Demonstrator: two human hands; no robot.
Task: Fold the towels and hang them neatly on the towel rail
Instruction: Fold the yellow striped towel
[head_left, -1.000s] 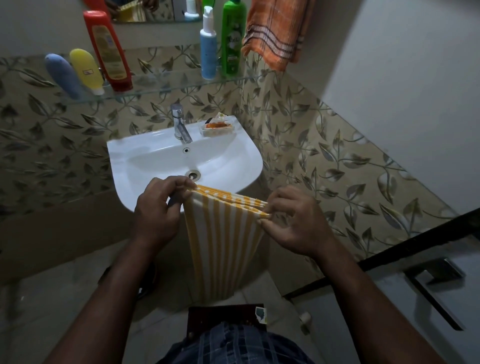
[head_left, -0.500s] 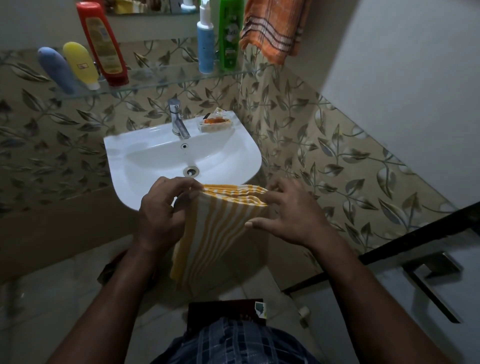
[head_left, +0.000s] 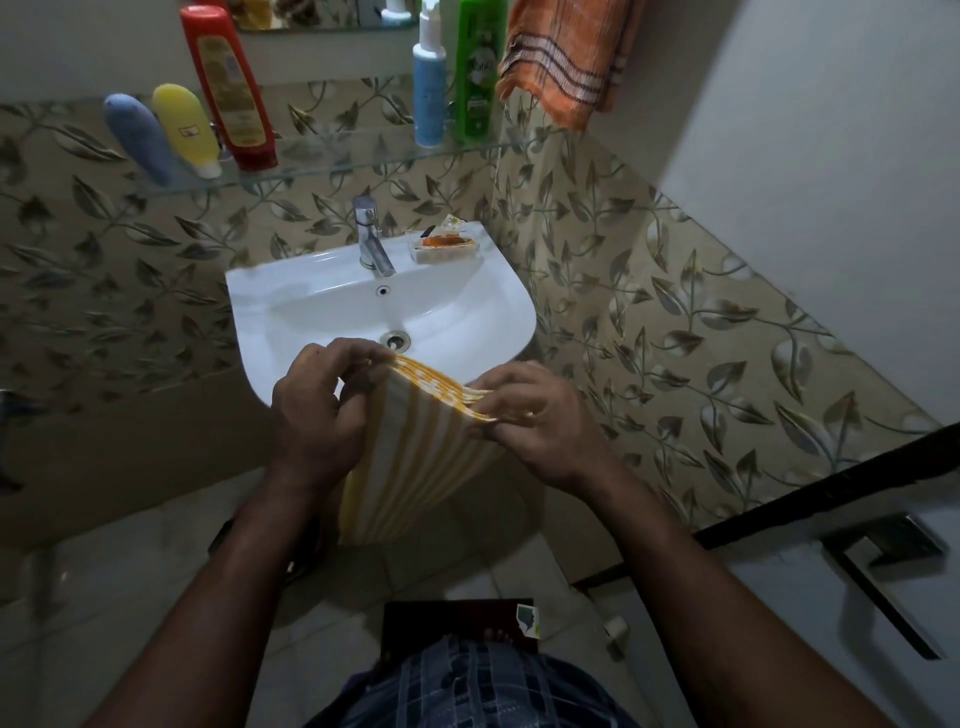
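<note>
In the middle of the frame, the left hand (head_left: 317, 410) and right hand (head_left: 535, 421) are each pinching a top corner of the yellow-striped towel (head_left: 415, 457), which is hanging folded before the sink (head_left: 260, 312) and is not yet hung. At the top edge, an orange towel (head_left: 566, 62) is draping, seemingly already hung.

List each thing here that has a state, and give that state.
yellow striped towel, folded, hanging from both hands
left hand, pinching the towel's top left corner
right hand, pinching its top right corner
orange towel, hanging loosely draped near the wall corner
tap, no water running
soap dish, holding orange soap
red bottle, standing cap-down on the glass shelf
</note>
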